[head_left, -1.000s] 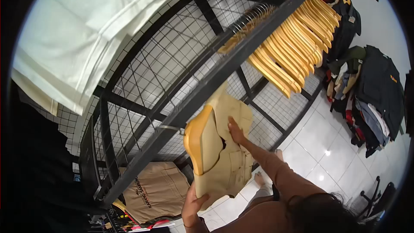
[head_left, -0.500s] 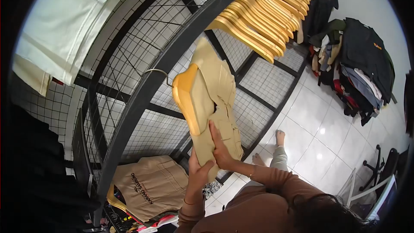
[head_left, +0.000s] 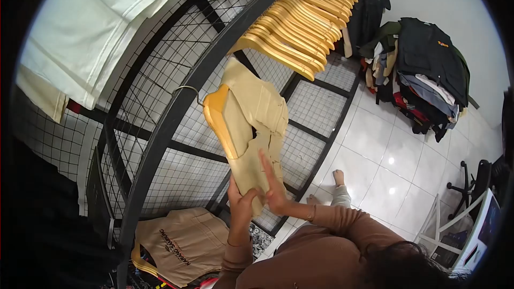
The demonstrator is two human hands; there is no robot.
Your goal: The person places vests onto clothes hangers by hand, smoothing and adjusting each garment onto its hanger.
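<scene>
Evidently, the beige shirt [head_left: 261,104] hangs mid-frame on a wooden hanger [head_left: 218,118], extending upward from both hands, long axis near-upright and leaning left at the top. The left hand [head_left: 240,206], at its lower end, has its grip closed on the cloth; the right hand [head_left: 275,196] is open at the front, contact uncertain.

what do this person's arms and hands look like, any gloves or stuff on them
Both arms are in plain, long brown sleeves that reach toward the wrists, with no print showing. The left hand and right hand are bare, without gloves. A thin line shows at the right wrist, too small to identify.
</scene>
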